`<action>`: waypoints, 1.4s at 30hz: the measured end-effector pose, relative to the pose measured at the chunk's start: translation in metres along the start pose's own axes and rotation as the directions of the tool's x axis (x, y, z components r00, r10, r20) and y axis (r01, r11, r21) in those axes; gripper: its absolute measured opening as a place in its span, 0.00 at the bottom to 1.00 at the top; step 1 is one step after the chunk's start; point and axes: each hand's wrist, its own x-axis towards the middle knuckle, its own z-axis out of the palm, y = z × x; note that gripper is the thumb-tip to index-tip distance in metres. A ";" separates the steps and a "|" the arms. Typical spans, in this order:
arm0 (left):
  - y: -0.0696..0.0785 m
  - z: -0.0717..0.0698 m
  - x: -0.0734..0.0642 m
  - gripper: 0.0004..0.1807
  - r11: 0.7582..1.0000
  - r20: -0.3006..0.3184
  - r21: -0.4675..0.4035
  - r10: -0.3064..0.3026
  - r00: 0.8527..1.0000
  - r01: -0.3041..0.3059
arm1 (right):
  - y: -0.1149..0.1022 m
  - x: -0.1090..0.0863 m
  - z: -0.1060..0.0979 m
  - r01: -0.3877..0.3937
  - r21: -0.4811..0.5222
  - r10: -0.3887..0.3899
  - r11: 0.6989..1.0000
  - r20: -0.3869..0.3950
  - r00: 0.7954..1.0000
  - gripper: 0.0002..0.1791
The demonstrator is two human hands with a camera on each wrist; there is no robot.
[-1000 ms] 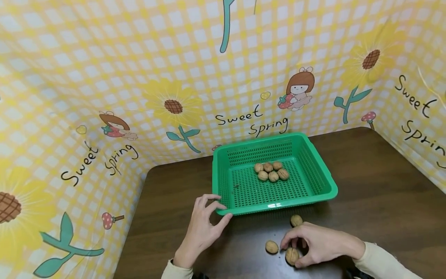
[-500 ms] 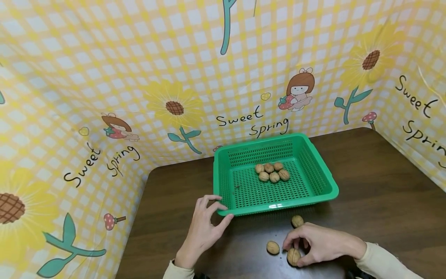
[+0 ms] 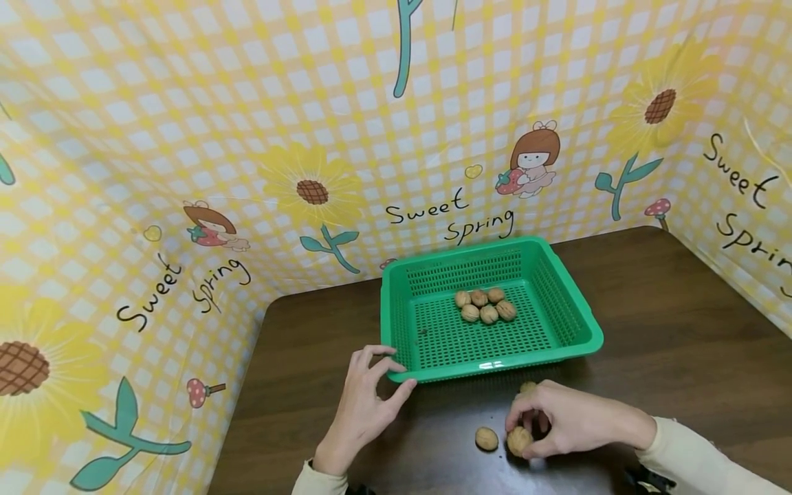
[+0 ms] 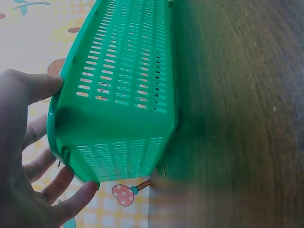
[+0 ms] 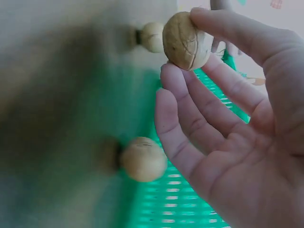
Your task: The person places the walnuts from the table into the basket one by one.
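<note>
My right hand pinches a walnut between thumb and fingertips. In the right wrist view the pinched walnut hangs between thumb and fingers, off the table. One loose walnut lies just left of it, and another walnut is partly hidden behind the right hand. My left hand grips the front left corner of a green plastic basket, thumb on the front rim and fingers at the left side. Several walnuts sit grouped on the basket floor.
The basket stands on a dark brown wooden table, near its back edge. A yellow checked cloth with flower prints hangs around the table's back and sides. Tiny dark crumbs lie near the loose walnuts.
My right hand has lifted the pinched walnut slightly up from the table and covers more of the walnut behind it. The left hand stays on the basket corner. The view has shifted slightly.
</note>
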 end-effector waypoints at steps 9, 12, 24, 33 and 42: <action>-0.001 0.000 0.002 0.07 1.000 -0.009 0.010 0.013 1.000 -0.013 | -0.032 0.019 -0.047 -0.003 -0.006 0.003 1.000 0.003 1.000 0.10; -0.002 -0.001 0.002 0.07 1.000 -0.007 0.012 0.017 1.000 -0.017 | -0.044 0.028 -0.065 -0.025 -0.007 0.025 1.000 0.014 1.000 0.11; -0.001 -0.002 0.002 0.06 1.000 0.014 0.003 0.012 1.000 -0.012 | -0.052 0.071 -0.120 -0.154 -0.007 0.154 0.988 -0.016 0.988 0.14; 0.002 -0.002 0.000 0.06 1.000 0.020 -0.004 0.003 1.000 -0.003 | -0.029 0.115 -0.135 -0.221 0.005 0.221 0.975 -0.047 0.974 0.15; -0.001 0.000 -0.001 0.07 1.000 0.003 0.016 0.018 1.000 -0.018 | 0.008 0.154 -0.137 -0.334 0.002 0.332 0.943 -0.120 0.936 0.18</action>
